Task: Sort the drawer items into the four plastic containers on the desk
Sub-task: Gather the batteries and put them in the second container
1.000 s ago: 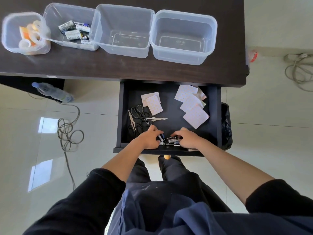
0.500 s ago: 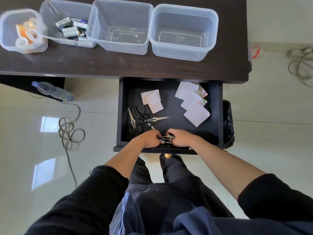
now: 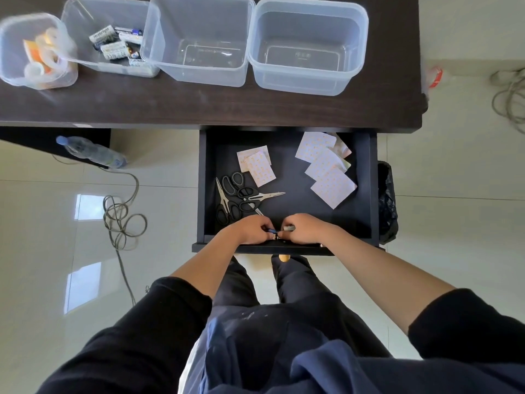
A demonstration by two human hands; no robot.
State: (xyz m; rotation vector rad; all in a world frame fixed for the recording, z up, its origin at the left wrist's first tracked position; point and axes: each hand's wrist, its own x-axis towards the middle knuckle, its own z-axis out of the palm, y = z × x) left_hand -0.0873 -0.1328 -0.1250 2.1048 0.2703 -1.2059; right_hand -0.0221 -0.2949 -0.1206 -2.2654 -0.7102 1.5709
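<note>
Left hand (image 3: 253, 229) and right hand (image 3: 304, 228) — both curled tight, pinching batteries (image 3: 272, 231).

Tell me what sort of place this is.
Probably a home office or study corner: a dark wooden desk with an open drawer of scissors and sticker sheets, glossy tiled floor, and loose cables beside it.

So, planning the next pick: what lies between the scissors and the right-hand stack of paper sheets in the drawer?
Only bare drawer floor, seen from the head camera.
</note>
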